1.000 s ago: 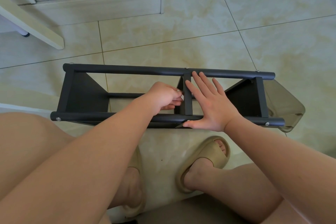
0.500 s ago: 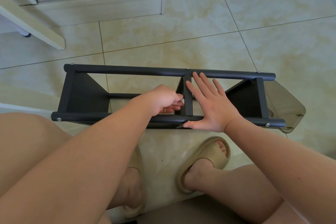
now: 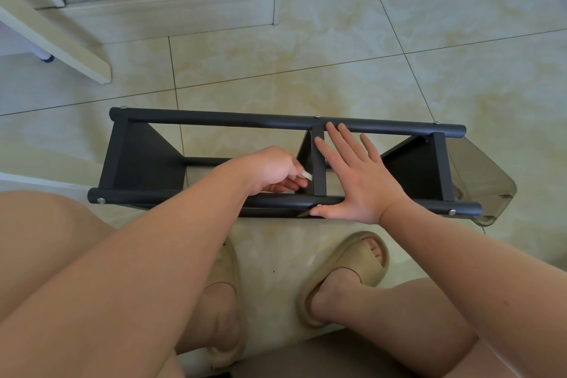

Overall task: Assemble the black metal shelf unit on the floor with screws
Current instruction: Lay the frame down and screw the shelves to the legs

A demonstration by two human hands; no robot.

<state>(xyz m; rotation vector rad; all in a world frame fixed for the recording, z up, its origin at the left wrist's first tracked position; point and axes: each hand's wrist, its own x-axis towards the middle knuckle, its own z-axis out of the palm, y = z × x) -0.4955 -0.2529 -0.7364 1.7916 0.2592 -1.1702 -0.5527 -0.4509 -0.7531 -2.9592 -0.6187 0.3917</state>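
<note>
Shelf unit (image 3: 214, 120) lying on tiled floor (image 3: 399, 24), long axis left to right. Right hand (image 3: 365, 181) spread flat over its middle crossbar (image 3: 319, 176); left hand (image 3: 270, 169) just left, fingers curled, pinching small pale piece (image 3: 306, 175).

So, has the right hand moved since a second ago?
No. The right hand still lies flat on the shelf, beside the middle crossbar, thumb at the near rail.

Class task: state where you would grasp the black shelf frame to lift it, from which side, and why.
Probably from above, one hand around each long round tube, the near rail and the far rail, beside the middle crossbar. Both tubes lie uppermost and level, with open gaps beneath them.
</note>
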